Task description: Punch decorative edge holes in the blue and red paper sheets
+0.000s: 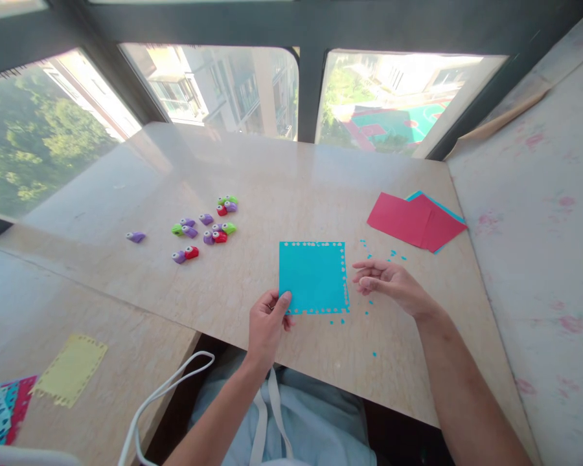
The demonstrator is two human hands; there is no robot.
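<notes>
A square sheet of blue paper has small shapes punched along its top, right and bottom edges; the left edge is plain. My left hand grips its lower left corner, thumb on top and fingers beneath. Just right of the sheet, my right hand hovers with fingers loosely apart and nothing in them. Tiny blue paper cutouts lie scattered below and to the right of the sheet. Left of it stand several small craft punches in purple, green and red.
Red paper sheets lie over blue ones at the right, near the floral wall. Punched yellow paper and a pile of punched coloured sheets rest at lower left. A white cable loops beside the table edge. Windows line the back.
</notes>
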